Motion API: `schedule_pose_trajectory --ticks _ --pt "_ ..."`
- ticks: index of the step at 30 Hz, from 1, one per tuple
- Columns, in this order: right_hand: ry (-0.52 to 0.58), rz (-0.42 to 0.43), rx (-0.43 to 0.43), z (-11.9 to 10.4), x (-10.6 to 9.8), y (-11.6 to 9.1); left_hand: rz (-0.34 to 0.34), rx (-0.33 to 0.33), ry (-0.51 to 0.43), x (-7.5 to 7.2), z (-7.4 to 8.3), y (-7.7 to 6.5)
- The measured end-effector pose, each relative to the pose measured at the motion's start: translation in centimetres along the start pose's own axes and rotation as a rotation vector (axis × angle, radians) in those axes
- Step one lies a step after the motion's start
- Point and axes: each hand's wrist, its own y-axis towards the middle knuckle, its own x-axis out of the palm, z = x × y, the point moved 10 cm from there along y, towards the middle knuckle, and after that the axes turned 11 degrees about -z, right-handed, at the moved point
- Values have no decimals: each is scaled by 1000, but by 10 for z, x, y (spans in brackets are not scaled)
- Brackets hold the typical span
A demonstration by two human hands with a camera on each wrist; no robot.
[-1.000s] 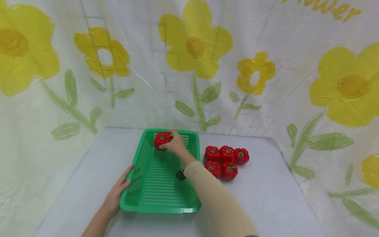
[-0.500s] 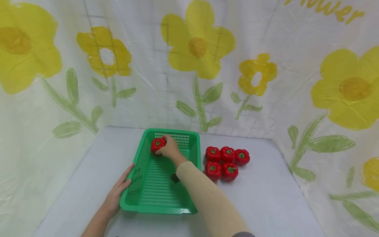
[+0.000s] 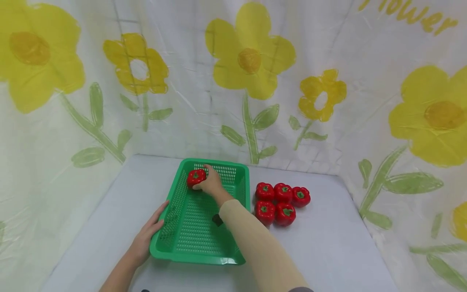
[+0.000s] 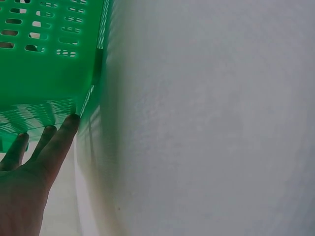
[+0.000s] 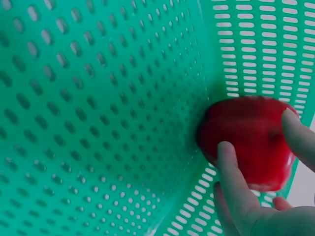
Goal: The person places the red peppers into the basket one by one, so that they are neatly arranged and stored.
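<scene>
A red bell pepper (image 3: 196, 178) sits in the far left corner of the green plastic basket (image 3: 198, 259). Beside it is my right hand (image 3: 213, 183), reaching in from the right with fingers spread around the pepper's near and right sides. In the right wrist view the pepper (image 5: 251, 142) lies against the slotted walls, and two fingertips of my right hand (image 5: 266, 211) overlap its skin. My left hand (image 3: 144, 239) rests along the basket's left side. The left wrist view shows straight fingers (image 4: 58, 147) of that hand against the basket wall (image 4: 44, 81).
Several red bell peppers (image 3: 265, 211) stand in two rows on the white table (image 3: 328, 243), right of the basket. A dark wrist camera (image 3: 217, 220) shows under the right forearm. A flower-printed curtain (image 3: 197, 121) hangs behind the table.
My right hand has lowered the bell pepper into the basket's far left corner, and its fingers have since spread from it. The left hand has stayed at the basket. The view has shifted slightly.
</scene>
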Motion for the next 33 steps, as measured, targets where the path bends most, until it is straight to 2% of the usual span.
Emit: schedule_pose_trajectory --ticks 4,13,15,18,22,27,33 --pt "40 -11 22 -1 -8 -8 5 7 12 -1 2 0" --pt "267 -74 -13 -20 -28 -42 4 11 -1 -1 6 0" --pt "296 -82 -45 -25 -32 -53 1 7 -7 0 6 -1" --pt "278 -60 -103 -30 -44 -75 0 -3 -13 2 5 -2" --pt "266 -48 -198 -34 -68 -107 -1 -14 -13 5 2 -2" --pt "312 -53 -331 -37 -97 -139 9 -9 11 1 6 -1" --pt "317 11 -359 -22 -122 -166 15 -10 16 -2 4 -1"
